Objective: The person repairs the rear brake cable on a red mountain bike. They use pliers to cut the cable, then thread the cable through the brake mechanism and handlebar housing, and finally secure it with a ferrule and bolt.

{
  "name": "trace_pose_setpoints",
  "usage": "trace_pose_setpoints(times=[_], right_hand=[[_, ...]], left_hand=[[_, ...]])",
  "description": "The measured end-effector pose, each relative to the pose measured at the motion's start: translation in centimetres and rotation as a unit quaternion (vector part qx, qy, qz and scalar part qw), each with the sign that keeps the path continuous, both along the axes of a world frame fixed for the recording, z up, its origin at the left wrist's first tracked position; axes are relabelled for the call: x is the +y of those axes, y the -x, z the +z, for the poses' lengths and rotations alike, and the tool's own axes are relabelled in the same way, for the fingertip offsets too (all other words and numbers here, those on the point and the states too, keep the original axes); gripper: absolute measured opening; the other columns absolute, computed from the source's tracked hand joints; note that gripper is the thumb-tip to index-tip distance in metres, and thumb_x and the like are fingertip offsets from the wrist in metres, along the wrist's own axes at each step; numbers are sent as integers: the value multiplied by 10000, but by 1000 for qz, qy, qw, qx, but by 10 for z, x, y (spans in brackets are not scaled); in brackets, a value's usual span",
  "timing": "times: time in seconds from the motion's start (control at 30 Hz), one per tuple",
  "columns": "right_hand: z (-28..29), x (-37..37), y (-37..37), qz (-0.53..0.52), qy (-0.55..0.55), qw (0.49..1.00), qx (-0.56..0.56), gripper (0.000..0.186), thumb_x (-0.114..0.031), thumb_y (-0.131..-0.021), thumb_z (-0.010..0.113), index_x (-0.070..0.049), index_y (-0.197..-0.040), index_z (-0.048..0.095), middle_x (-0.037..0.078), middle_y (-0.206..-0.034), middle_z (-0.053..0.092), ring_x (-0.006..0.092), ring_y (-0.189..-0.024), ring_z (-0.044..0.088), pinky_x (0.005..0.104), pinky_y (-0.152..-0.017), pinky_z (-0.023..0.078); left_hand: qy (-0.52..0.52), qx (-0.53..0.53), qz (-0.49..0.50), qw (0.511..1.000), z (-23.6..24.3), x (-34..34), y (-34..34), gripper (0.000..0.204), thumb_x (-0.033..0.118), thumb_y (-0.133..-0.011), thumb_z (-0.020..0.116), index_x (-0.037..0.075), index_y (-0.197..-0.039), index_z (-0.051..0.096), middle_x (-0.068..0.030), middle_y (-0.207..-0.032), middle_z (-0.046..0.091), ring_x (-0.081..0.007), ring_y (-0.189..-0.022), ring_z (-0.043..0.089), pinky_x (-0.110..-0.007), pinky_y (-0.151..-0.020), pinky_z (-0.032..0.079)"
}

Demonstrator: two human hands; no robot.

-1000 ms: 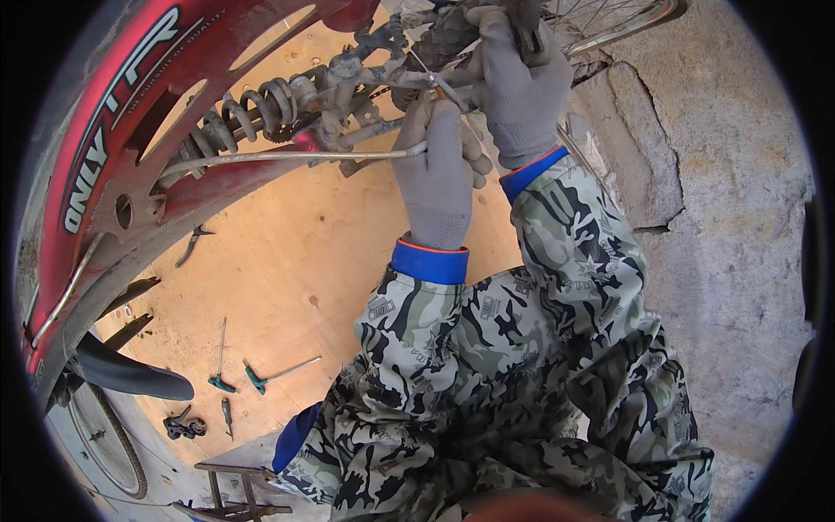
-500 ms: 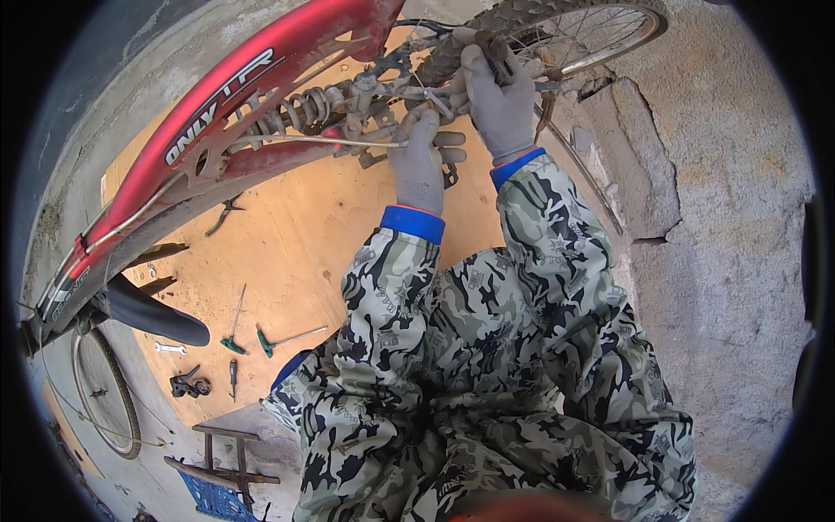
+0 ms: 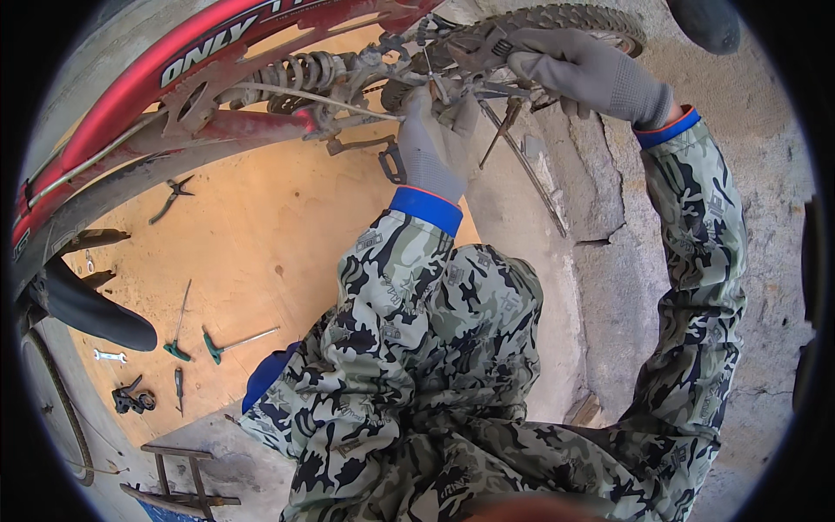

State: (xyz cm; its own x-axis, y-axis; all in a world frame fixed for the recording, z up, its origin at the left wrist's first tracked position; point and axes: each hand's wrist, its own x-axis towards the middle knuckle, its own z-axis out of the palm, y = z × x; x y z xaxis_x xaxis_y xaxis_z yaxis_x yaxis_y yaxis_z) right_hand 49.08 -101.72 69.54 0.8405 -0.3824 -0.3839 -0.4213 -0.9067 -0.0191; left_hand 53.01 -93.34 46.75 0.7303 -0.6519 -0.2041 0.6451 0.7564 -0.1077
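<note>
Work in hand is judged partway: both gloved hands are at the rear end of the red bicycle [image 3: 104, 122], whose coil spring [image 3: 309, 71] and knobbly rear tyre [image 3: 600, 17] are in place. A pale cable housing [image 3: 322, 102] reaches the left hand [image 3: 430, 143]; whether its end is secured cannot be seen. What remains cannot be established.

Left fingers are curled in at small metal parts; right hand [image 3: 578, 74] has its fingers drawn together beside the tyre. Whether either grips anything, I cannot tell.

The bicycle lies ahead of the left fingers and off to their left. Its red finish is scuffed and dusty, the spring and joints grimy. Pliers [image 3: 170, 200], a spanner [image 3: 110, 356] and a screwdriver [image 3: 179, 390] lie on the plywood board [image 3: 278, 209], nearer the wearer than the fingers, leftward.
</note>
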Motion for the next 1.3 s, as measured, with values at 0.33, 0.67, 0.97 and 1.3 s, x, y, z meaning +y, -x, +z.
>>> trace_pose_setpoints(times=[0.33,0.67,0.97,1.3], right_hand=[[-19,9,-14,377,250,888,-83,334,-263,-1081,525,-86,-1363,561,165,-980,691,317,-878,699,403,-812,554],[-29,9,-21,276,214,935,-65,347,-282,-1075,548,-35,-1304,629,179,-960,721,298,-830,718,403,-771,554],[-7,23,-34,230,280,921,-145,296,-304,-989,589,-84,-1147,710,245,-910,705,416,-815,688,496,-728,548],[-65,30,25,-94,-132,911,-378,349,-370,-1013,648,-26,-1068,679,-27,-673,536,33,-503,488,222,-441,369]], left_hand=[[91,120,1,989,-3,6,-7,185,49,-1041,442,-34,-1181,530,-196,-1157,594,-335,-1115,612,-552,-1125,498],[122,72,0,990,-16,-1,-5,238,-6,-993,444,-43,-1203,551,-198,-1204,605,-349,-1182,593,-569,-1135,497],[169,76,19,983,-25,-11,4,322,-49,-942,411,-144,-1197,582,-236,-1256,596,-381,-1240,557,-564,-1182,453],[-169,-20,3,985,-18,28,20,445,30,-913,397,-100,-1295,588,-268,-1249,630,-415,-1105,646,-555,-1021,553]])
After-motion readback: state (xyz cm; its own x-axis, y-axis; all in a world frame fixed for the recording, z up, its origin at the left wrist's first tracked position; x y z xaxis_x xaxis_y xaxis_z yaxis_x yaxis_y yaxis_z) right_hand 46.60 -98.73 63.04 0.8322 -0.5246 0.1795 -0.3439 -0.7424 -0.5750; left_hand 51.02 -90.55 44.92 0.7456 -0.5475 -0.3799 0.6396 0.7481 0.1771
